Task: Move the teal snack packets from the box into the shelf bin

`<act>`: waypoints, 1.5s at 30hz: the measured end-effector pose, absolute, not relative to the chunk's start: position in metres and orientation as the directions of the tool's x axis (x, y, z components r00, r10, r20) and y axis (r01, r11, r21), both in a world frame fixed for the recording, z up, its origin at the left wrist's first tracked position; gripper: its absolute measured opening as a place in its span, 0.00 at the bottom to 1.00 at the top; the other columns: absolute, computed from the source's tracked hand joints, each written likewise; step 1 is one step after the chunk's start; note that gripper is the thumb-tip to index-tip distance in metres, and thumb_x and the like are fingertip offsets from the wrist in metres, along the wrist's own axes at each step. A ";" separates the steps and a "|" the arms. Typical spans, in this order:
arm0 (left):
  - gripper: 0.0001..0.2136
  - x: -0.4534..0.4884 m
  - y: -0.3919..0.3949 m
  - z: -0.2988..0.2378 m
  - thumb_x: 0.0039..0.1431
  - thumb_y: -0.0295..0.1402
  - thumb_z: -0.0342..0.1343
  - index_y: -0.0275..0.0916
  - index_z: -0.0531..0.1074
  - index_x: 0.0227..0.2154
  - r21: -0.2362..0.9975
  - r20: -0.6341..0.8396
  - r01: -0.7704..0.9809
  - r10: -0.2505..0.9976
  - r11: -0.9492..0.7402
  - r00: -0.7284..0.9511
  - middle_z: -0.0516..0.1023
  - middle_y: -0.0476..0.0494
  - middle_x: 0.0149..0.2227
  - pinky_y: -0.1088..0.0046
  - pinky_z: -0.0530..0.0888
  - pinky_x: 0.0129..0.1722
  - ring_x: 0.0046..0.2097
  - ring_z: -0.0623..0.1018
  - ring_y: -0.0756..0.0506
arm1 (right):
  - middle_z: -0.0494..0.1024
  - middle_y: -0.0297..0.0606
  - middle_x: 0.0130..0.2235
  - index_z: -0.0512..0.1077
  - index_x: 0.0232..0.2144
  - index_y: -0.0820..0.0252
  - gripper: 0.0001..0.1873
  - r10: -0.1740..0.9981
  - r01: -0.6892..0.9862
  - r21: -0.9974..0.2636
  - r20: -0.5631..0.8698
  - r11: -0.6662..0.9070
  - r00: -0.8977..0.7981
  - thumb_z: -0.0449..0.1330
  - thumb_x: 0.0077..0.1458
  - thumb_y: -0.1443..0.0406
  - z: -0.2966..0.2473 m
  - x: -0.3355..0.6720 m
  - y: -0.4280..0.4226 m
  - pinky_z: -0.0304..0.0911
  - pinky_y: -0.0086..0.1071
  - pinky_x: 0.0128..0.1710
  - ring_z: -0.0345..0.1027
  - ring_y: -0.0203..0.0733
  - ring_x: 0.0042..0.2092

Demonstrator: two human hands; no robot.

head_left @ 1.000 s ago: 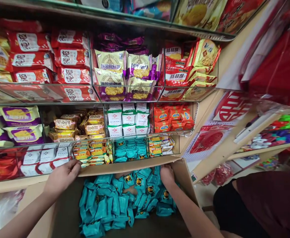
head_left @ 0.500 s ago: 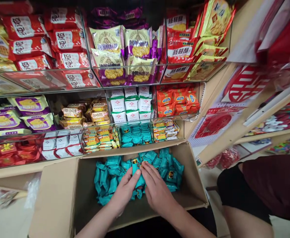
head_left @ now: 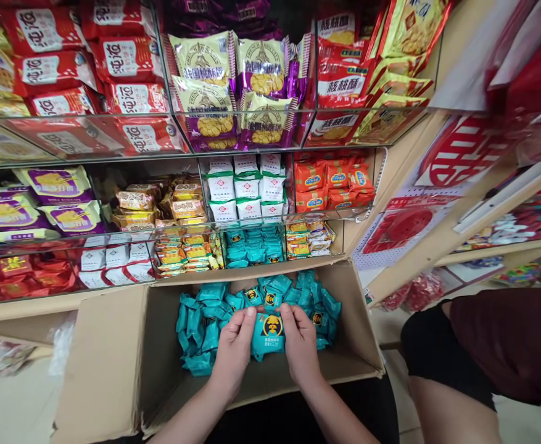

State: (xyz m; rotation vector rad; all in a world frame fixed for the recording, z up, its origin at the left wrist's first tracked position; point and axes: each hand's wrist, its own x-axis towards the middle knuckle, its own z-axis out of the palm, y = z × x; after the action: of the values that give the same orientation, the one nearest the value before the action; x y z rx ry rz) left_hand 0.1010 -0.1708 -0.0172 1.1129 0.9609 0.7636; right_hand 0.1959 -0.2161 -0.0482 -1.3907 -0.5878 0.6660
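My left hand [head_left: 234,350] and my right hand [head_left: 300,344] both grip a stack of teal snack packets [head_left: 268,333], one hand at each side, fingers curled round the edges. The top packet shows a round yellow and black logo. The stack is held just above an open cardboard box [head_left: 113,364] that holds several more loose teal packets [head_left: 205,320]. Straight behind the box, the lowest glass shelf has a compartment of the same teal packets [head_left: 251,246].
Glass shelves [head_left: 89,139] above carry red, purple, yellow, white and orange snack bags. The box's left flap lies open. A seated person's legs in dark shorts [head_left: 441,345] are at the right. Red paper decorations [head_left: 455,154] hang on the right wall.
My hands left the box flap and the far packets, came together in the middle of the box and gathered teal packets into a stack, now lifted slightly towards me.
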 end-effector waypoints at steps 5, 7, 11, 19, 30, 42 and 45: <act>0.17 0.102 -0.170 -0.030 0.50 0.44 0.50 0.36 0.72 0.35 0.990 -0.140 0.009 0.946 0.144 0.291 0.75 0.46 0.30 0.75 0.70 0.33 0.34 0.73 0.47 | 0.55 0.27 0.20 0.55 0.18 0.59 0.18 0.653 -0.074 -0.996 -0.020 0.055 0.757 0.48 0.52 0.54 -0.058 0.190 -0.215 0.51 0.25 0.24 0.50 0.31 0.24; 0.17 0.103 -0.170 -0.033 0.51 0.44 0.49 0.36 0.72 0.35 0.995 -0.104 0.037 0.955 0.097 0.276 0.75 0.46 0.29 0.76 0.69 0.31 0.32 0.72 0.47 | 0.53 0.27 0.20 0.53 0.17 0.58 0.19 0.636 -0.067 -0.997 -0.030 0.034 0.771 0.49 0.52 0.54 -0.061 0.189 -0.214 0.50 0.25 0.22 0.48 0.31 0.23; 0.17 0.104 -0.169 -0.040 0.51 0.44 0.49 0.36 0.72 0.34 0.995 -0.095 0.052 0.956 0.084 0.277 0.75 0.45 0.31 0.76 0.69 0.32 0.33 0.72 0.47 | 0.55 0.27 0.19 0.55 0.16 0.58 0.20 0.614 -0.113 -0.993 -0.069 0.034 0.786 0.50 0.50 0.52 -0.064 0.188 -0.213 0.50 0.25 0.21 0.49 0.31 0.22; 0.18 0.108 -0.167 -0.043 0.48 0.46 0.51 0.36 0.71 0.33 0.981 -0.179 -0.025 0.956 0.190 0.231 0.76 0.46 0.30 0.75 0.71 0.33 0.34 0.74 0.46 | 0.69 0.30 0.24 0.66 0.24 0.58 0.16 0.656 -0.538 -0.835 -0.342 0.117 0.673 0.55 0.46 0.51 -0.062 0.187 -0.209 0.57 0.27 0.25 0.62 0.35 0.26; 0.16 0.096 -0.161 -0.041 0.50 0.44 0.49 0.38 0.69 0.35 0.988 -0.025 0.151 0.976 -0.009 0.216 0.73 0.45 0.35 0.74 0.70 0.34 0.36 0.72 0.47 | 0.73 0.35 0.31 0.66 0.37 0.58 0.18 0.852 -0.574 -0.818 -0.273 0.040 0.448 0.61 0.40 0.61 -0.054 0.181 -0.225 0.60 0.30 0.26 0.63 0.37 0.29; 0.11 0.102 -0.144 -0.013 0.42 0.40 0.58 0.36 0.72 0.25 0.966 -0.255 0.076 0.861 0.247 0.440 0.75 0.47 0.23 0.75 0.69 0.28 0.26 0.72 0.49 | 0.72 0.33 0.31 0.67 0.34 0.59 0.14 0.941 -0.360 -0.933 -0.094 0.031 0.326 0.61 0.43 0.62 -0.045 0.197 -0.232 0.61 0.30 0.30 0.64 0.36 0.30; 0.10 0.109 -0.147 -0.011 0.43 0.38 0.59 0.36 0.71 0.25 0.889 -0.354 -0.115 0.825 0.443 0.441 0.75 0.48 0.23 0.74 0.69 0.28 0.25 0.72 0.50 | 0.70 0.31 0.26 0.68 0.31 0.61 0.12 0.916 -0.384 -0.923 -0.154 0.000 0.371 0.60 0.44 0.60 -0.042 0.200 -0.231 0.61 0.28 0.25 0.62 0.33 0.24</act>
State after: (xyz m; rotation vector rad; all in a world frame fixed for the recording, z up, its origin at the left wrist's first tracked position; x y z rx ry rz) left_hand 0.1086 -0.1470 -0.0114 0.9240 0.9263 0.6994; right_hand 0.1995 -0.2308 -0.0421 -1.1439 -0.5968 1.1217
